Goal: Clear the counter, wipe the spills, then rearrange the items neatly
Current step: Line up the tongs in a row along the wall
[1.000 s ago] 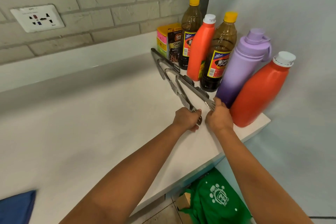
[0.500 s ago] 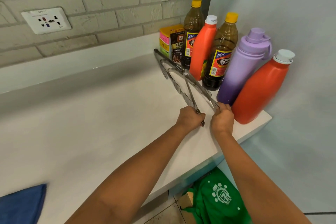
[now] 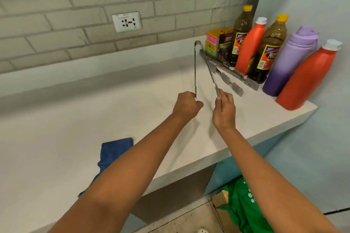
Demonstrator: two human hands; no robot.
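With your left hand (image 3: 186,105) and right hand (image 3: 223,108) each pinching one tip of the raised tongs (image 3: 206,64), a sideways swing could topple the bottles (image 3: 269,51) crowding the tabletop (image 3: 132,115) corner.

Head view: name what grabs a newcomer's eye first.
Both hands hold metal tongs spread open above the counter, left hand on one arm, right hand on the other. Bright bottles line the right wall; a blue cloth lies near the front edge.
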